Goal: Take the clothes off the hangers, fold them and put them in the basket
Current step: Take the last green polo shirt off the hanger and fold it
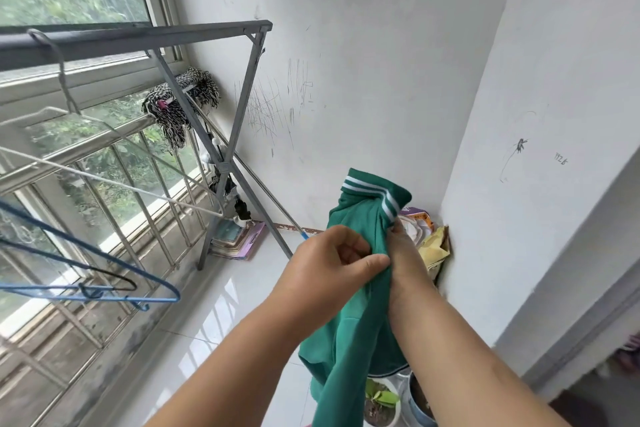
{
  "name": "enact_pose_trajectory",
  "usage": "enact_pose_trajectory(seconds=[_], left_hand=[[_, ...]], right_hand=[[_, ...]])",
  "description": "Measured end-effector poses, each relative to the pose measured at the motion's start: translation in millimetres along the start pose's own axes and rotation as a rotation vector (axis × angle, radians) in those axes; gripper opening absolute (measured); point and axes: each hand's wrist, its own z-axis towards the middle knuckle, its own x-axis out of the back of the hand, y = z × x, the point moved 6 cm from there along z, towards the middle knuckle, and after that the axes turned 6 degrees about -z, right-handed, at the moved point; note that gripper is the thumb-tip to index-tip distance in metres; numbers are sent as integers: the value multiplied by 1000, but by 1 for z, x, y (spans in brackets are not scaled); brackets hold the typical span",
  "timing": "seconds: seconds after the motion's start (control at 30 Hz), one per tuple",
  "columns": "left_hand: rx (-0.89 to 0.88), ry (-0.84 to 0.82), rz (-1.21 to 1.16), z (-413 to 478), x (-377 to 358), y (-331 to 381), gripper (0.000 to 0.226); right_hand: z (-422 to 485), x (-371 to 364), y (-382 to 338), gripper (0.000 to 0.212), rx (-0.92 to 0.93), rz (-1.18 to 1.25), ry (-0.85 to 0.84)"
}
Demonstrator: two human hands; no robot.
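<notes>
Left hand and right hand, side by side, each clamp a grip on the shirt; collar at 12 o'clock, body hanging toward 6.

No legible text, only unreadable pen scribbles on the white wall

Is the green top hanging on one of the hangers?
No, the left hand and right hand grip the green top in mid-air, while the blue hanger is bare.
</notes>
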Motion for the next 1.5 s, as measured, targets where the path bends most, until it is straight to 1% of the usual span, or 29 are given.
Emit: enact_pose_trajectory(seconds=[0.03, 0.1, 0.13, 0.17, 0.3, 0.33, 0.4, 0.47, 0.5, 0.6, 0.7, 0.77, 0.8, 0.87, 0.9, 0.97, 1.0, 1.03, 1.1, 1.13, 1.17, 1.23, 1.3, 1.37, 1.43, 1.5], left_hand=[[3, 16, 6, 1, 0, 1, 28], [25, 45, -9, 3, 2, 2, 18], [49, 49, -29, 4, 3, 1, 17], [75, 46, -58, 5, 4, -1, 17], [166, 54, -250, 2, 12, -6, 13], [189, 71, -310, 2, 18, -9, 12], [230, 114, -400, 4, 36, -16, 6], [272, 158, -412, 5, 59, -22, 9], [283, 176, -408, 5, 69, -25, 11], [312, 193, -367, 4, 91, -34, 18], [307, 126, -366, 3, 101, -36, 21], [268, 85, -374, 2, 104, -34, 23], [243, 78, -341, 2, 103, -32, 22], [199, 40, -243, 2, 97, -34, 11], [199, -12, -210, 0, 90, -37, 12], [240, -149, -152, -3, 74, -50, 38], [273, -214, -118, -6, 65, -57, 47], [302, -281, -87, -8, 54, -63, 52], [330, -376, -82, -13, 31, -70, 49], [321, -370, -80, -12, 22, -73, 44], [301, -328, -49, -9, 16, -76, 38], [234, -189, 135, 0, 12, -81, 22], [191, -96, 306, 5, 14, -80, 8], [173, -23, 357, 8, 20, -76, 8], [163, 29, 370, 11, 31, -70, 14], [193, 18, 328, 15, 39, -65, 24]], right_hand=[[-1, 0, -2, 9, 60, -34, 9], [-5, -5, -2, 9, 112, -87, -1], [-7, -7, -1, 16, 124, -100, 4], [-8, -8, -1, 19, 129, -114, -3], [-12, -11, -8, 4, 141, -226, -17], [-11, -8, -11, 9, 144, -257, -5], [-11, 2, -21, 27, 118, -378, 35], [-10, 16, -29, 43, 92, -470, 94], [-9, 24, -33, 45, 92, -480, 114], [-6, 40, -43, 31, 89, -515, 162], [-8, 45, -49, 8, 102, -605, 154], [-8, 46, -51, 8, 100, -662, 157], [-8, 45, -50, 6, 92, -689, 143], [-9, 38, -47, 15, 84, -784, 88], [-10, 32, -44, 17, 83, -841, 60], [-13, 22, -41, 18, 100, -924, 23], [-13, 18, -41, 18, 112, -944, 11], [-14, 14, -42, 20, 125, -954, 3], [-18, 6, -46, 22, 143, -986, -19], [-19, 3, -48, 22, 150, -996, -38], [-21, -1, -50, 21, 156, -1000, -62], [-25, -7, -54, 20, 175, -998, -116], [-28, -8, -58, 19, 181, -990, -149], [-30, -5, -61, 22, 190, -1009, -163], [-31, 1, -64, 22, 210, -1047, -143], [-30, 7, -65, 17, 246, -1118, -102]])
